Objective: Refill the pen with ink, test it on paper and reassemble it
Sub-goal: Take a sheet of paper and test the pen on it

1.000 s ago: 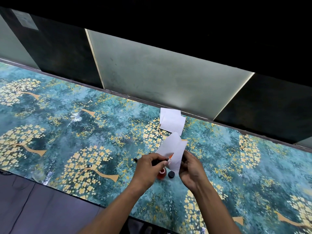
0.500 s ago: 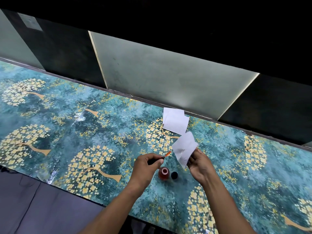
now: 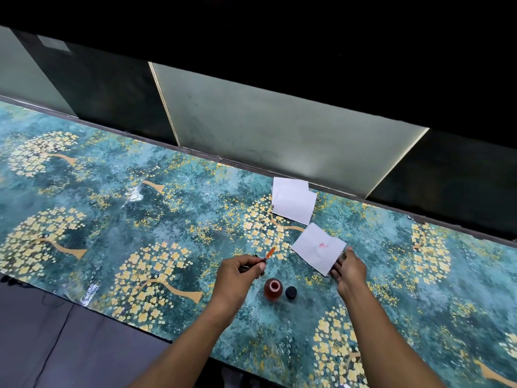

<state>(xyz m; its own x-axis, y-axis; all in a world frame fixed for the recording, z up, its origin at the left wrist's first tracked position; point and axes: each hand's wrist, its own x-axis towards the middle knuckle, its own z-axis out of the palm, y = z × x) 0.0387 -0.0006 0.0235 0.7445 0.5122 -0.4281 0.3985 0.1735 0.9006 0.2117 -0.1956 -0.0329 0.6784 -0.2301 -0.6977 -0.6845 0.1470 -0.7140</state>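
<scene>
A long table (image 3: 112, 219) with a glossy teal cover printed with yellow-blossomed trees runs from the near left to the far right. Behind it, along the far edge, stand pale and dark wall panels (image 3: 265, 121).

Two overlapping white tissues (image 3: 293, 204) lie near the far edge, right of centre. Just nearer, a third tissue (image 3: 317, 247) lies flat on the cover, with a small pink stain near its middle.

The right hand (image 3: 349, 268) rests at the near right corner of that stained tissue, fingers spread and touching its edge; whether it pinches the paper or only presses on it cannot be told.

The left hand (image 3: 240, 271) is left of the tissue, closed around a dark pen (image 3: 261, 260) held above the table. The pen's orange tip points far and right, toward the stained tissue but apart from it.

Between the two wrists, on the table, stands a small open ink bottle (image 3: 272, 288) with reddish contents. Its black cap (image 3: 291, 292) lies just to the right, beside the bottle and not on it.
</scene>
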